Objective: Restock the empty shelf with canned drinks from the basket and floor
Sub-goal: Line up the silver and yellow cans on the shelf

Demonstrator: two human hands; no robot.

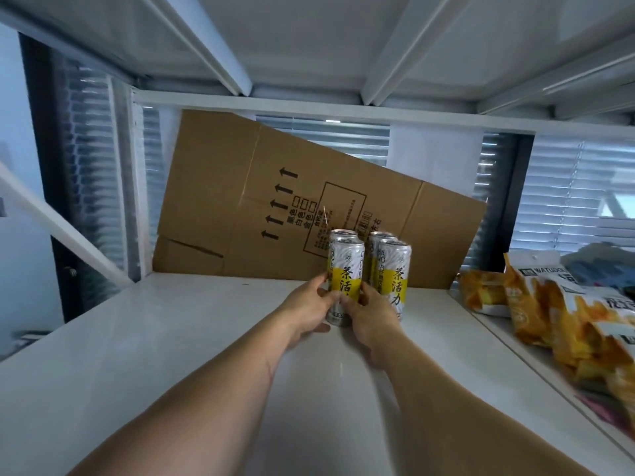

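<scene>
Several tall silver-and-yellow drink cans stand upright in a tight cluster on the white shelf [171, 338], near its back. The front left can [347, 266] is held from both sides: my left hand [309, 304] wraps its lower left side and my right hand [371, 314] grips its lower right side. The front right can [395, 269] stands right beside it, touching my right hand. Two more cans [343, 234] stand behind, mostly hidden. The basket and the floor are out of view.
A flattened cardboard box [240, 201] leans against the back of the shelf, just behind the cans. Yellow snack bags [549, 314] fill the neighbouring shelf section on the right. The shelf above hangs low overhead. A white slanted brace [62, 225] crosses the left side.
</scene>
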